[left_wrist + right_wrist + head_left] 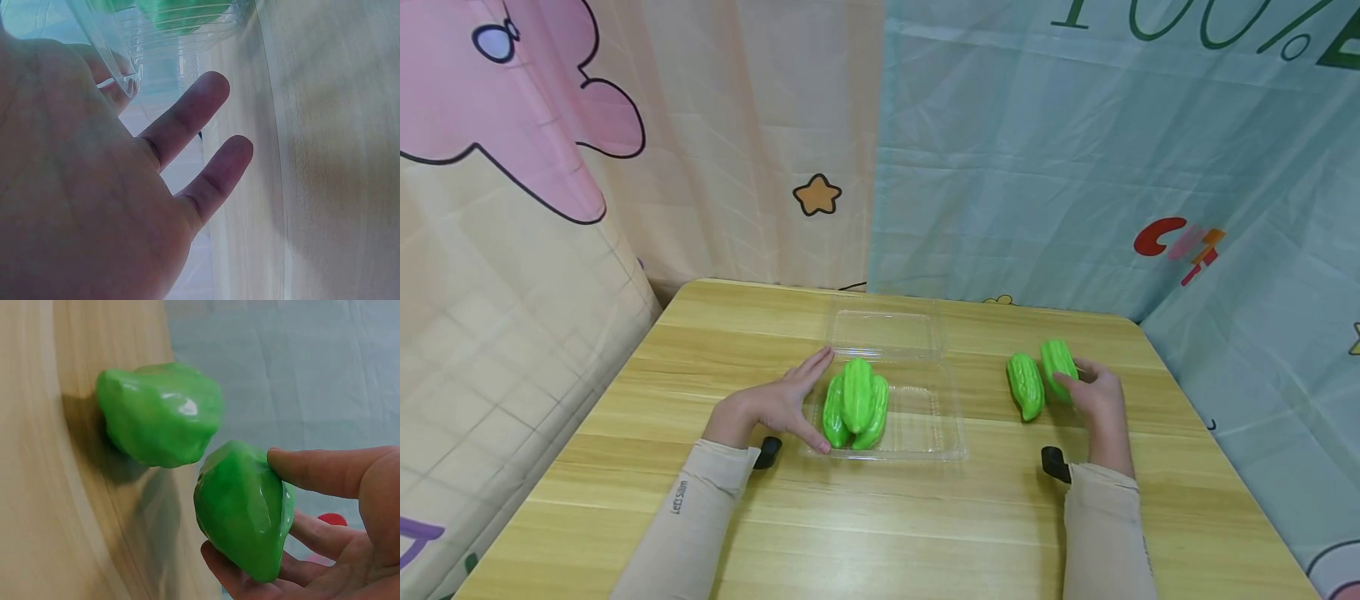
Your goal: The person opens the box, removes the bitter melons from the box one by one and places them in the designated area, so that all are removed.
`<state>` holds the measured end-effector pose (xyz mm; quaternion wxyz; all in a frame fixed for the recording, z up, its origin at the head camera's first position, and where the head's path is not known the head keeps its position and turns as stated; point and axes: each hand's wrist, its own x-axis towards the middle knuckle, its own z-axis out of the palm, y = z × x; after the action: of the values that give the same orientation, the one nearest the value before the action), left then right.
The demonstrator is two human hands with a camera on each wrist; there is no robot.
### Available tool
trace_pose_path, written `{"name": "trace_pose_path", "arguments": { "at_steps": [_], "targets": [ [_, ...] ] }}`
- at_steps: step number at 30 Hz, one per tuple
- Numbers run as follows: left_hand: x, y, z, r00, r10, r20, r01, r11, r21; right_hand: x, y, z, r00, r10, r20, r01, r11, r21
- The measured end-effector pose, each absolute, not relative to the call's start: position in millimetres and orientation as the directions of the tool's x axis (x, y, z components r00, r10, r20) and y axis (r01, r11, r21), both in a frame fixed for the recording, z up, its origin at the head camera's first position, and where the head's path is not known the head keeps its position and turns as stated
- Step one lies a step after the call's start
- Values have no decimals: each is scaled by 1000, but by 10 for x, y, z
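Sleeved arms cross the tabletop (880,533): left hand (778,406) flat against clamshell box (925,433) at 9 o'clock; right hand (1097,392) pinching gourd (1058,367), another gourd (1026,386) alongside.

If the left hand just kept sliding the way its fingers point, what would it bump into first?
Probably nothing new: the left hand already lies against the clear plastic box, its fingers along the box's left side. Pushing on, they would likely pass beside the open lid, then over bare table, though depth is uncertain.
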<state>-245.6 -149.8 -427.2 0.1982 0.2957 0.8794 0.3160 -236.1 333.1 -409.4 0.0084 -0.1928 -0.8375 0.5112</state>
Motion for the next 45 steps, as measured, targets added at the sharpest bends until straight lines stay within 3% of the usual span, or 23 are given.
{"name": "trace_pose_path", "arguments": {
  "at_steps": [30, 45],
  "targets": [
    [-2455, -1500, -4265, -745, 648, -157, 398, 621, 675, -2414, 3408, -4249, -897, 336, -287, 411, 393, -823],
    [-2441, -1489, -4249, -746, 646, -159, 390, 618, 683, -2296, 3364, -3978, -905, 389, -171, 317, 351, -881]
  ]
}}
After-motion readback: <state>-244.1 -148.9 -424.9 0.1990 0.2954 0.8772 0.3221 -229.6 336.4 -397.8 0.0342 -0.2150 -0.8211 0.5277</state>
